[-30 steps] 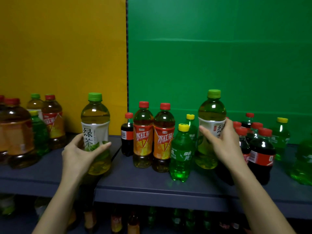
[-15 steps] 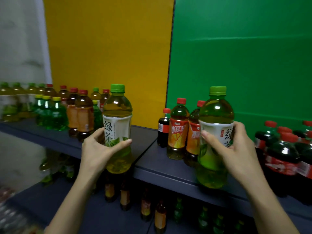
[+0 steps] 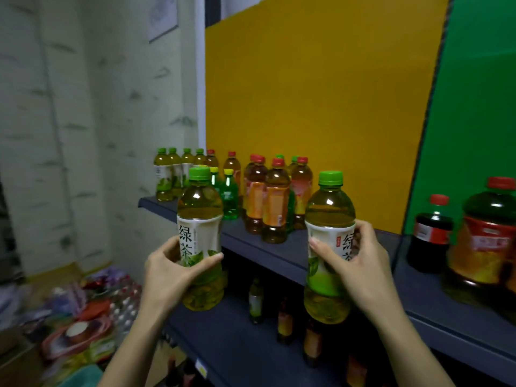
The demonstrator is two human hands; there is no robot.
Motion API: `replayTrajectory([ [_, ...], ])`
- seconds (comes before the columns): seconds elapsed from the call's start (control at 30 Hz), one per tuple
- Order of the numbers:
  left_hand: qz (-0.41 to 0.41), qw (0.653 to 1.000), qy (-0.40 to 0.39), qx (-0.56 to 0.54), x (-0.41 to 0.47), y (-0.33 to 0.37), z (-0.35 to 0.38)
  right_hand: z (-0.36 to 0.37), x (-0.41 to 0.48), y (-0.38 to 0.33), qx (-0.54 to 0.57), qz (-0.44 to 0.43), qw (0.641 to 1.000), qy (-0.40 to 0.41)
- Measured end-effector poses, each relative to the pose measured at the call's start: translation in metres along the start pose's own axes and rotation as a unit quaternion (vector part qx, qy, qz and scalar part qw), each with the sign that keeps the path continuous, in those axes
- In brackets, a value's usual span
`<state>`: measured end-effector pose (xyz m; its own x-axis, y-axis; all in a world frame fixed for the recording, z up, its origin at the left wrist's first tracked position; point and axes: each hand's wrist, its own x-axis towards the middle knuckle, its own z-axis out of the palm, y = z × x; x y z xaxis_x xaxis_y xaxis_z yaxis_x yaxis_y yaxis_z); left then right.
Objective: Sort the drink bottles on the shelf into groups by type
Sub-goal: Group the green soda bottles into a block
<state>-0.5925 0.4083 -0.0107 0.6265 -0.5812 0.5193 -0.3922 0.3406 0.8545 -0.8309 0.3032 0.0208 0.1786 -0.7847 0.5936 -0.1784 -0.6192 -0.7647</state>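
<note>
Makeshift shop: shelf (image 3: 294, 245) stocked with drink bottles (image 3: 275, 202).

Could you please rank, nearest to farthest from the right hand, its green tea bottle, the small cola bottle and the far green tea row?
1. Green tea bottle: in the right hand's grip.
2. Small cola bottle: on the shelf to its right.
3. Green tea row: far left end of the shelf.

L hand (image 3: 171, 275) grips left bottle (image 3: 199, 210), R hand (image 3: 363, 266) right bottle (image 3: 329, 213), forearms raised.
</note>
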Motion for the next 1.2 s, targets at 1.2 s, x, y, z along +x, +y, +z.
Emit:
replayTrajectory([
  [1.2, 0.049, 0.996, -0.055, 0.047, 0.372, -0.224, -0.146, 0.475, 0.224, 0.013, 0.027, -0.013, 0.999, 0.019],
])
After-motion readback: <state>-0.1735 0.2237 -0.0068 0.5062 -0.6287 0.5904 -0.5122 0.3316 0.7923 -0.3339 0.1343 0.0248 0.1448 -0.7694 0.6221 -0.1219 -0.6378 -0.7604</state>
